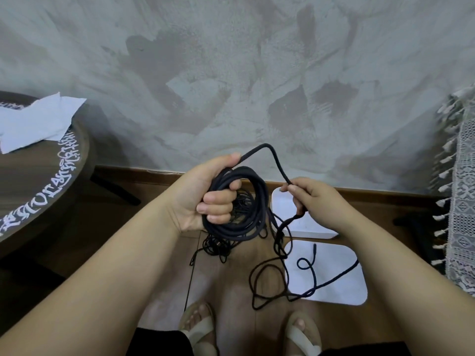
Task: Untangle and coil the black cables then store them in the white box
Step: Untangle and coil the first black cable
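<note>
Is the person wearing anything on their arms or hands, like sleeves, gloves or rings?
No gloves. The left hand and right hand are bare, with no rings that I can see and short, plain nails. The left arm and right arm are bare too: no sleeve, watch or bracelet shows up to the picture's edge.

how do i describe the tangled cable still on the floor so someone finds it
On the wooden floor at the foot of the grey wall, look straight below the left hand and the thick coil it grips. The small heap of cable there is far thinner, messily tangled, and held by neither hand.
</note>
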Demonstrator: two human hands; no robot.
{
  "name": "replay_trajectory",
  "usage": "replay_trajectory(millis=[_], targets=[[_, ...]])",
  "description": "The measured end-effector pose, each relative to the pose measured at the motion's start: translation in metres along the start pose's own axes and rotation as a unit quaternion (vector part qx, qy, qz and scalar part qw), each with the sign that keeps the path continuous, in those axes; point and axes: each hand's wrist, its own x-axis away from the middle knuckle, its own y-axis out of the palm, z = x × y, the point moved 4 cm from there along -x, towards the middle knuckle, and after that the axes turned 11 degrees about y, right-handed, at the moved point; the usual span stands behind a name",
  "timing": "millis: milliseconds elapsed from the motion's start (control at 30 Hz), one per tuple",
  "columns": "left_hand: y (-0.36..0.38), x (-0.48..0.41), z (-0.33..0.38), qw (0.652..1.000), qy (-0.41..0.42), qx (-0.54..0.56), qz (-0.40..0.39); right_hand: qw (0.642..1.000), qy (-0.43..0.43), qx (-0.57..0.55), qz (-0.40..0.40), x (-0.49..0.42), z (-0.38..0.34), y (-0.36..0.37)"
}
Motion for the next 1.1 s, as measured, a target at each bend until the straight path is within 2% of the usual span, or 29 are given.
replay_trajectory(millis=[100,200,233,300,400,533,600,700,833,900,967,1000,1100], targets=[[0.003,0.002,0.000,0.999,0.006,0.003,-0.053,1.000,0.022,0.013,0.001,0.000,0.004,0.000],[0.003,0.003,0.007,0.991,0.062,0.060,-0.100,0.999,0.025,0.011,-0.019,0.003,0.002,0.002],[0.001,0.002,0.010,0.991,0.083,0.076,-0.077,0.999,0.022,0.012,-0.028,0.004,0.000,0.002],[-0.006,0.000,0.015,0.988,0.118,0.095,0.023,0.999,0.009,0.027,-0.036,0.007,-0.004,0.003],[-0.011,-0.001,0.019,0.969,0.174,0.114,0.130,0.996,-0.019,0.079,-0.024,0.011,-0.012,0.003],[-0.004,-0.002,0.017,0.957,0.220,0.111,0.153,0.987,-0.022,0.155,-0.015,0.006,-0.009,0.011],[0.000,-0.002,0.017,0.953,0.240,0.081,0.164,0.982,0.015,0.186,-0.004,0.000,0.000,0.013],[-0.001,-0.002,0.017,0.946,0.261,0.045,0.189,0.990,0.103,0.099,0.000,-0.003,0.009,0.009],[-0.007,-0.001,0.016,0.933,0.271,-0.041,0.234,0.987,0.128,0.098,-0.018,-0.003,0.009,0.005],[-0.010,-0.001,0.014,0.927,0.266,-0.086,0.251,0.985,0.162,0.045,-0.040,0.001,0.010,0.004],[-0.011,-0.001,0.012,0.924,0.247,-0.134,0.257,0.967,0.220,-0.097,-0.088,0.007,0.011,0.005],[-0.012,-0.002,0.011,0.926,0.234,-0.155,0.253,0.944,0.240,-0.194,-0.116,0.009,0.009,0.006],[-0.017,-0.004,0.005,0.934,0.176,-0.225,0.216,0.846,0.239,-0.449,-0.157,0.009,-0.003,0.006]])
